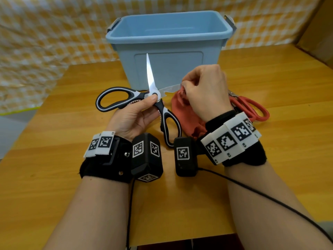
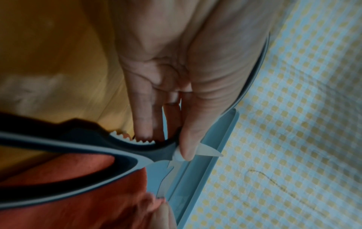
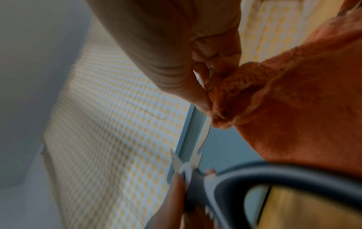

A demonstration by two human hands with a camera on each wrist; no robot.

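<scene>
1. Checked yellow-and-white backdrop [image 1: 45, 42]: hangs at far left and behind the table [image 1: 72, 141].
2. Left hand [image 1: 133, 116]: palm up, raised over the table. The thumb presses on the pivot of the black-and-white scissors [image 1: 156, 91]. The fingers [image 2: 144, 120] curl in beneath, by the toothed notch between the handles. It grips firmly.
3. Black-and-white scissors: held off the table, just in front of the blue bin [image 1: 169, 69], blades spread wide. One blade points up across the bin's front wall. The other points right, with its tip hidden in the cloth. One handle loop juts left and the other hangs toward the wrists.
4. Blue bin: upright and uncovered, at the far middle of the table, with grey latches at both ends.
5. Rust-red cloth [image 1: 187, 114]: bunched below the right hand [image 1: 205, 89], its lower folds on the table.
6. Right hand: knuckles up. The fingers [image 3: 197, 96] are curled tight, pinching a fold of the cloth around the right-pointing blade.
7. Red scissors [image 1: 242, 100]: flat on the table just right of the cloth, partly behind the right wrist, untouched.
</scene>
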